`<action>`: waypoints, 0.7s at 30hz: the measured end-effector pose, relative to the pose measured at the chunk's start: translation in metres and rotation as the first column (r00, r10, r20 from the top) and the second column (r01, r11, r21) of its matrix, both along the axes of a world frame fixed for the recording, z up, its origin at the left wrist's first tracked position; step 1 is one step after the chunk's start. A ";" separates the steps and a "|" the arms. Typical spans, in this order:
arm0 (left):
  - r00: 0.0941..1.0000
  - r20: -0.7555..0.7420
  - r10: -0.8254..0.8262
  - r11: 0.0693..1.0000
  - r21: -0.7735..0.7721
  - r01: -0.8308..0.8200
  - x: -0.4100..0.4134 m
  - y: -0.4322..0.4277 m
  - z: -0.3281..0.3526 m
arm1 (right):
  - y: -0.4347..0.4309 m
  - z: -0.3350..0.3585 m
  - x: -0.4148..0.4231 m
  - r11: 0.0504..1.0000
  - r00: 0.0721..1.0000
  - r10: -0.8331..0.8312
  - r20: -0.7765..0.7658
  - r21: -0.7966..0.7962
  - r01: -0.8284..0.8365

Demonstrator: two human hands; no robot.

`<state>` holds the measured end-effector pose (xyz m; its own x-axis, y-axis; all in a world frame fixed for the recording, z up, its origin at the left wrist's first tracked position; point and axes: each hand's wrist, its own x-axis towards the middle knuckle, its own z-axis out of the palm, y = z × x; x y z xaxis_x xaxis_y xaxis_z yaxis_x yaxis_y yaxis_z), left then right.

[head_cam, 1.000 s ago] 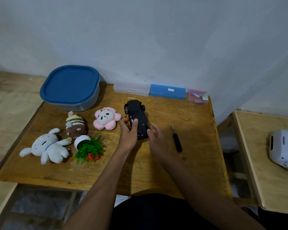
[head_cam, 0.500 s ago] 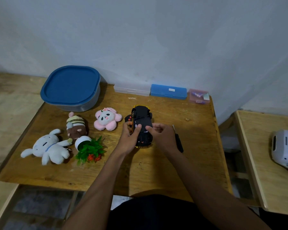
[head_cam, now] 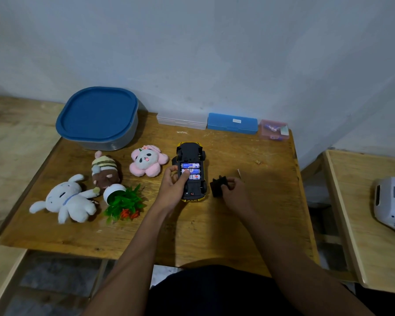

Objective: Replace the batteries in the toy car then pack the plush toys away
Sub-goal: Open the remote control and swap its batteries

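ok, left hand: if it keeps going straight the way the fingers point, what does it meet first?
The left hand points away from the person, fingers already on the batteries in the upturned toy car. Past them comes the car's far end with its wheels, then bare table. Depth is uncertain.

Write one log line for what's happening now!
toy car upside down | batteries showing | left hand on them | right hand holds cover

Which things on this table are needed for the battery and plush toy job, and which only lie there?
Needed:
toy car
batteries
battery cover
white plush
brown plush
pink plush
blue-lidded container
pink box

Lying about:
fake plant
clear case
blue case
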<state>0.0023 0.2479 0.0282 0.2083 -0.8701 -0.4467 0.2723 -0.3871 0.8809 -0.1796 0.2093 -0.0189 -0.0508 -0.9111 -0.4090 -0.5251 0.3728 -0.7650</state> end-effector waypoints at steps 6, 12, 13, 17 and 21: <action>1.000 0.004 -0.015 1.000 -0.014 0.015 0.001 0.002 0.002 | -0.004 0.022 0.009 0.934 0.911 0.152 -0.384 -0.246 -0.259; 0.991 -0.034 -0.130 0.991 -0.035 0.128 -0.001 0.004 0.002 | -0.009 0.056 0.041 0.984 0.927 0.168 0.335 0.004 -0.180; 0.989 -0.041 -0.141 0.989 -0.036 0.140 -0.002 0.004 0.002 | -0.010 0.057 0.043 0.983 0.925 0.179 0.336 -0.014 -0.185; 0.989 -0.036 -0.144 0.989 -0.036 0.143 -0.003 0.003 0.001 | -0.012 0.054 0.045 0.979 0.933 0.203 0.296 -0.093 -0.184; 0.993 -0.011 -0.117 0.993 -0.007 0.117 -0.004 0.004 -0.005 | -0.010 0.052 0.048 0.979 0.936 0.199 0.291 -0.111 -0.173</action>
